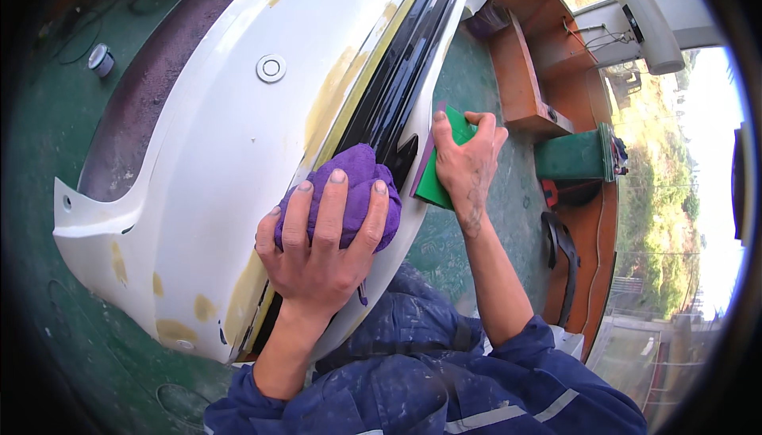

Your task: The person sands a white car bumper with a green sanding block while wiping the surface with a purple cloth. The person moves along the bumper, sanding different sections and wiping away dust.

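Note:
A white car bumper (218, 117) with yellowish filler patches lies in front of me, a black grille strip (399, 58) running along its right part. My left hand (321, 240) presses a bunched purple cloth (357, 185) against the bumper over that strip, fingers spread across the cloth. At the bumper's right edge, my right hand (470, 161) grips a green sanding block (435, 185) with a purplish layer along its face. The thumb lies on the block's near side and the fingers curl over its far end. The block's face meets or nearly meets the white edge.
A green bin (573, 155) stands to the right by an orange-brown wall. Near it lie a black curved part (565, 264) and a wooden bench-like box (524, 78). A small tub (101, 59) sits on the green floor (48, 141) at left. Windows line the far right.

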Available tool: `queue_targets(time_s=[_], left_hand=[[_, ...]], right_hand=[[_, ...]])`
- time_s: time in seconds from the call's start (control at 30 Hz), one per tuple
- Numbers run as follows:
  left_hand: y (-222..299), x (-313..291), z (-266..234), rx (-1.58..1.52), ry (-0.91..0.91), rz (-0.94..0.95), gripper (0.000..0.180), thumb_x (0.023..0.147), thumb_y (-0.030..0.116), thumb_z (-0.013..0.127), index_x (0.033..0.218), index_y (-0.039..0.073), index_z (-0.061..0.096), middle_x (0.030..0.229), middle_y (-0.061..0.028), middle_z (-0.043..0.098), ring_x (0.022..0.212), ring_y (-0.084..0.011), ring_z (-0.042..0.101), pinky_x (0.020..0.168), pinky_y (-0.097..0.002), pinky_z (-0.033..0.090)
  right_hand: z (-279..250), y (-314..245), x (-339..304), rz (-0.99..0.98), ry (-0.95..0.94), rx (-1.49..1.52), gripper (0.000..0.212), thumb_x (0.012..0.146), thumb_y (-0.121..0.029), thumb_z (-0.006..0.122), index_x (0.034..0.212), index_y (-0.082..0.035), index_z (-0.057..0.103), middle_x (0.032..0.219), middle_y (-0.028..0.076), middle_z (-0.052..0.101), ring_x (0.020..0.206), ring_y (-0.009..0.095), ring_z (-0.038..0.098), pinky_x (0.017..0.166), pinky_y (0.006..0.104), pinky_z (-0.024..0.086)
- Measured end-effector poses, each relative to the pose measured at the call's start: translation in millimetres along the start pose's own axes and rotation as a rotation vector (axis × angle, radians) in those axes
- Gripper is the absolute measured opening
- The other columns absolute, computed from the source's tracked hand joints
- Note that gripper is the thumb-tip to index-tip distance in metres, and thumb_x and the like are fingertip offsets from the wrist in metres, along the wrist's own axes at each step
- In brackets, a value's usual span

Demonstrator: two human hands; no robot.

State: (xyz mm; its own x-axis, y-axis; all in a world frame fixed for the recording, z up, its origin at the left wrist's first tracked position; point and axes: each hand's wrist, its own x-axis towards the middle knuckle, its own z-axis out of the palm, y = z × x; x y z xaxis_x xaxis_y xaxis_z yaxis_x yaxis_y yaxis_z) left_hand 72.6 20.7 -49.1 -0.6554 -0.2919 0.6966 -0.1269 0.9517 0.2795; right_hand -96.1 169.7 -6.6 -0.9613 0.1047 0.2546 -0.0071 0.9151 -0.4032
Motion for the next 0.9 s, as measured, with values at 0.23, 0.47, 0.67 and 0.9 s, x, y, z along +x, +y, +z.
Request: queue_targets(time_s=[0.23,0.47,0.67,0.9], left_hand=[[-6,-5,0,-0.008,-0.009,0.075,0.045,0.090,0.043,0.082,0.135,0.038,0.077,0.147,-0.0033,0.064,0.130,-0.0297,0.060,0.107,-0.0474,0.041],[-2,0,-1,0.019,0.005,0.002,0.031,0.098,0.032,0.076,0.127,0.043,0.080,0.143,0.0033,0.067,0.125,-0.0236,0.063,0.103,-0.0455,0.045],[-1,2,1,0.028,0.009,0.024,0.033,0.098,0.030,0.074,0.128,0.042,0.080,0.144,0.0020,0.066,0.125,-0.0254,0.063,0.103,-0.0452,0.045],[-9,-1,-6,0.005,-0.053,0.084,0.048,0.087,0.042,0.086,0.133,0.034,0.079,0.149,-0.0076,0.062,0.130,-0.0320,0.060,0.107,-0.0485,0.042]], right_hand=[[-4,15,-37,-0.031,-0.022,-0.051,0.064,0.097,-0.049,0.080,0.134,-0.002,0.057,0.130,0.024,0.049,0.110,0.050,0.068,0.095,0.0580,0.056],[-8,16,-36,-0.053,-0.016,-0.020,0.062,0.097,-0.046,0.081,0.133,0.000,0.057,0.130,0.023,0.050,0.112,0.048,0.066,0.094,0.0565,0.057],[3,6,22,-0.060,-0.036,-0.024,0.061,0.097,-0.042,0.082,0.131,0.002,0.059,0.128,0.024,0.053,0.106,0.048,0.066,0.093,0.0565,0.057],[-45,71,-67,-0.354,-0.136,0.050,0.063,0.090,-0.028,0.091,0.136,0.003,0.062,0.125,0.022,0.056,0.118,0.040,0.060,0.102,0.0514,0.053]])
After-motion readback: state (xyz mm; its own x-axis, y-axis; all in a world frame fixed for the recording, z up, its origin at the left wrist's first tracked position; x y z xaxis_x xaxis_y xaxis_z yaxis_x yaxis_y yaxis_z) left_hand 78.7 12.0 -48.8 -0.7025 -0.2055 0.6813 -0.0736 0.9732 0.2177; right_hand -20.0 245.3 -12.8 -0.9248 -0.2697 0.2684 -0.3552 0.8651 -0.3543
